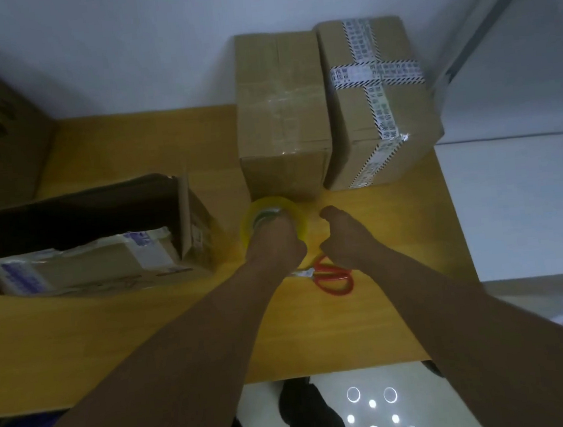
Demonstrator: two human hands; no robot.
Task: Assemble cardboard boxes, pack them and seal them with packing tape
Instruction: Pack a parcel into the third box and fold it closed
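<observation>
Gripping the yellowish packing tape roll (252,221), the left hand (276,246) curls its fingers over the rim and into the core, just in front of the clear-taped cardboard box (280,110). The right hand (346,238) hovers just beside the roll, thumb and forefinger spread apart, with nothing seen between them. Red-handled scissors (336,278) lie on the wooden table (147,336) beneath both wrists. A box sealed with printed tape (380,107) touches the first box, near the table's right edge. An open carton (103,230) lies at the left; bare tabletop runs to the near edge.
</observation>
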